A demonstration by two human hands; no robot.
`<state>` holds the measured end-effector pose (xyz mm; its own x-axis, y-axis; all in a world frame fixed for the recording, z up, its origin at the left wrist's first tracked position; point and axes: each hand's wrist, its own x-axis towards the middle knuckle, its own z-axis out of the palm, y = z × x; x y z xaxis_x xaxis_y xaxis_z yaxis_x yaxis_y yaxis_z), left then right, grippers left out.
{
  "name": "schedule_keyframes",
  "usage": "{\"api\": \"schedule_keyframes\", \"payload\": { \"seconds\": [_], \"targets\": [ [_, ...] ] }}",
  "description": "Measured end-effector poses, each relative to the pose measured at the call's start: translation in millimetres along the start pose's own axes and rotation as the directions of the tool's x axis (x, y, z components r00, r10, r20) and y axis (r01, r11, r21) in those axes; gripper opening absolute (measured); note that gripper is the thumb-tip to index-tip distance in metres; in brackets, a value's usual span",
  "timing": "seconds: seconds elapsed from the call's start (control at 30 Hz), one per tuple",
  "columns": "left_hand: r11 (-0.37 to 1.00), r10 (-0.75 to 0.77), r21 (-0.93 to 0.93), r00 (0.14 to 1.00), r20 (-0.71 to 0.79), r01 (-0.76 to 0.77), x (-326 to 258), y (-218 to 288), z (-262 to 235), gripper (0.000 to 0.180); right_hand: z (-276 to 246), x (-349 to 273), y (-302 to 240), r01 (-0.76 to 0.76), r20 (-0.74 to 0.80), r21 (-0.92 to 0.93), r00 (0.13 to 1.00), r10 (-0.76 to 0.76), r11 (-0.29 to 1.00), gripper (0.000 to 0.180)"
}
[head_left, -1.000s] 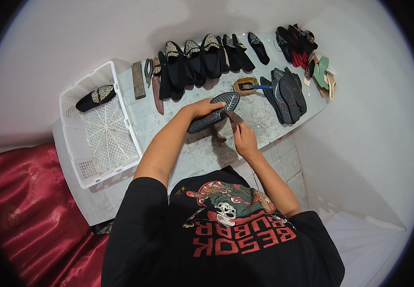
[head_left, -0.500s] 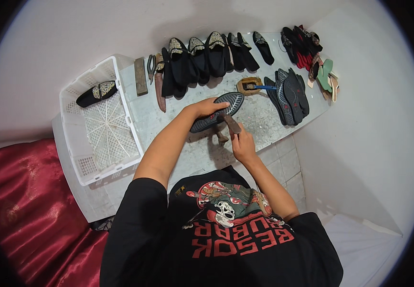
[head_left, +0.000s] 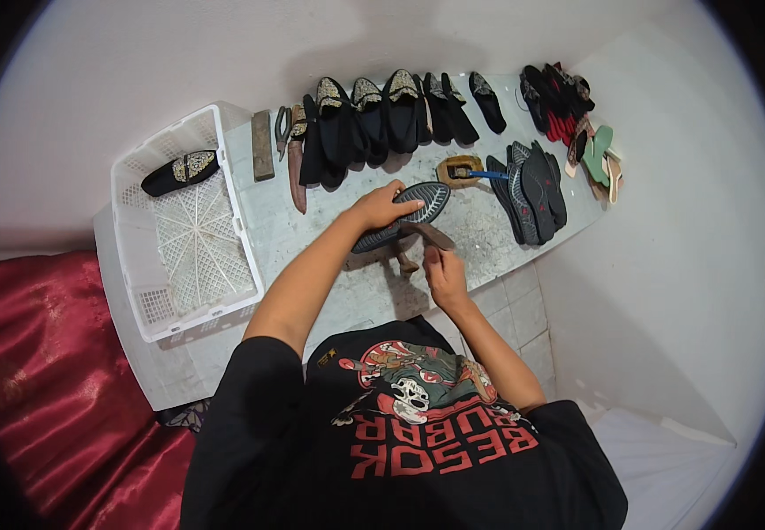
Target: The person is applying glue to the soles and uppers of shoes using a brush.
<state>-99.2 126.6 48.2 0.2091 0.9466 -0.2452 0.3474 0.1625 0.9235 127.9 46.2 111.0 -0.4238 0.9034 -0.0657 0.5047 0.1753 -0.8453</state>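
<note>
Head view: dark, ribbed shoe sole [head_left: 409,212] under left hand [head_left: 382,206].

One view only, a wide fisheye on the person's head, looking steeply down past the black shirt [head_left: 400,442] onto the worktop [head_left: 312,230]. The worktop fills the upper middle of the frame; edges bend toward the dark round rim.

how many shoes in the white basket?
1: a black slipper with a pale embroidered toe, lying across the far end of the white basket. The rest of the basket floor shows only bare lattice.
</note>
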Motion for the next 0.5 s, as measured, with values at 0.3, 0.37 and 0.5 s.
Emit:
{"api": "schedule_keyframes", "payload": {
  "seconds": [0.3,0.37,0.5],
  "targets": [
    [0.922,0.337,0.367,0.716,-0.611,-0.121,-98,33,38,0.048,-34,22,-30,-0.063,-0.176,0.187,0.980,0.097,0.980,0.029],
    [0.901,0.360,0.423,0.700,-0.616,-0.091,-103,27,46,0.050,-36,34,-43,-0.194,-0.055,0.162,0.977,0.206,0.967,0.034],
    [0.869,0.423,0.484,0.668,-0.612,-0.108,-102,19,55,0.046,-31,63,-48,-0.132,0.028,-0.005,0.991,0.132,0.991,0.040]
  ]
}}
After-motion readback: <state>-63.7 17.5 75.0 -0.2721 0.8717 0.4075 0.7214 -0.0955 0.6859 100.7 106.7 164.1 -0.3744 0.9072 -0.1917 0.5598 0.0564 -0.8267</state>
